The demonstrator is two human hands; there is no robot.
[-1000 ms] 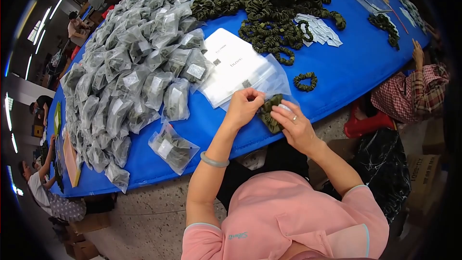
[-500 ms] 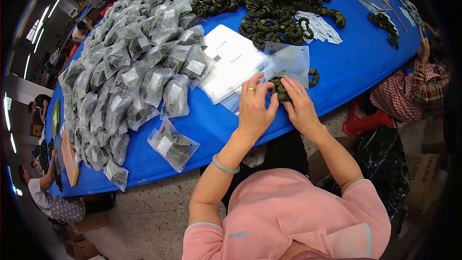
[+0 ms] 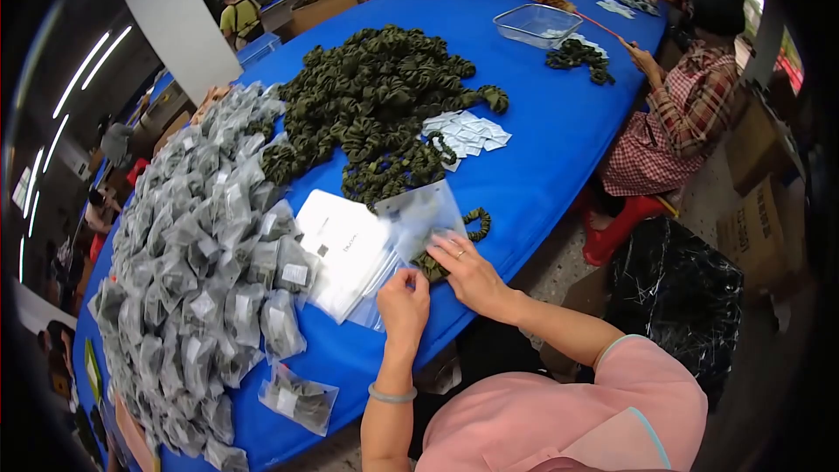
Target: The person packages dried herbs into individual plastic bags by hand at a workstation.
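Observation:
My right hand [image 3: 476, 278] curls its fingers over a dark green scrunchie [image 3: 429, 267], at the lower edge of a clear plastic bag [image 3: 423, 210]. Part of the scrunchie is hidden under those fingers. My left hand [image 3: 403, 308] is closed just to the left, its fingertips pinched together near the bag. What they pinch, if anything, does not show. A stack of flat bags with printing [image 3: 336, 240] lies beside my left hand. Another small scrunchie [image 3: 477, 224] rests on the table just beyond my right hand.
Filled bags [image 3: 201, 271] are heaped on the left of the blue table [image 3: 542, 140]. Loose scrunchies [image 3: 376, 96] form a pile at the back, with white labels [image 3: 468, 133] alongside. A clear basket [image 3: 537, 24] stands farther off. A co-worker [image 3: 690, 105] sits at right, holding a stick.
The camera view has tilted up and shifted. My left hand has drawn away from the scrunchie and its fingers have closed. The right hand stays over the scrunchie and bag.

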